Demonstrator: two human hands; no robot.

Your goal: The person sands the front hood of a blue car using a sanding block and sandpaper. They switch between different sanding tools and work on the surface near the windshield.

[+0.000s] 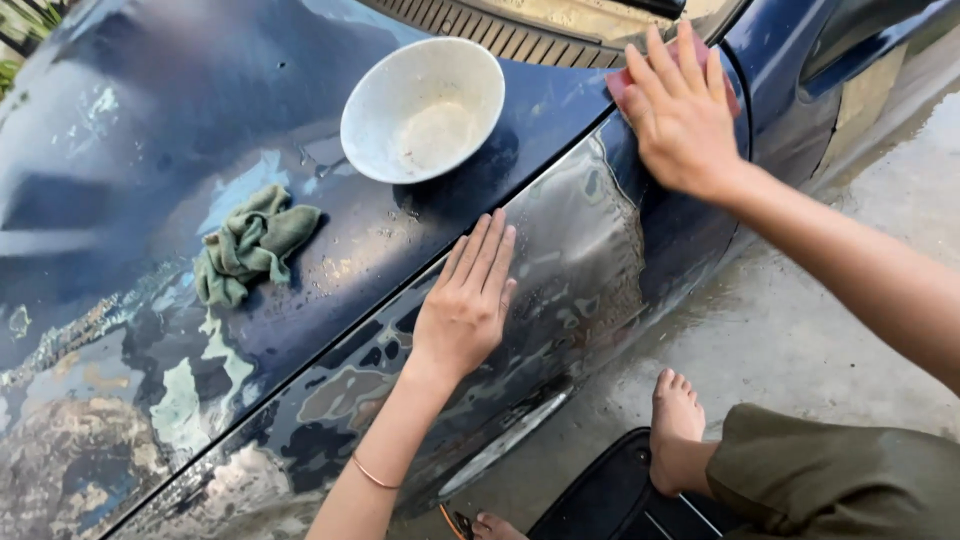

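Pink sanding block (622, 80) pressed flat under my right hand (680, 115), I am mid-sanding the blue fender (590, 250), left hand (468, 300) braced open-palmed; next stroke needs steady, even pressure.

1. No packages, labels, signs or screens are anywhere to be seen, neither by the fingers of either hand nor further off.
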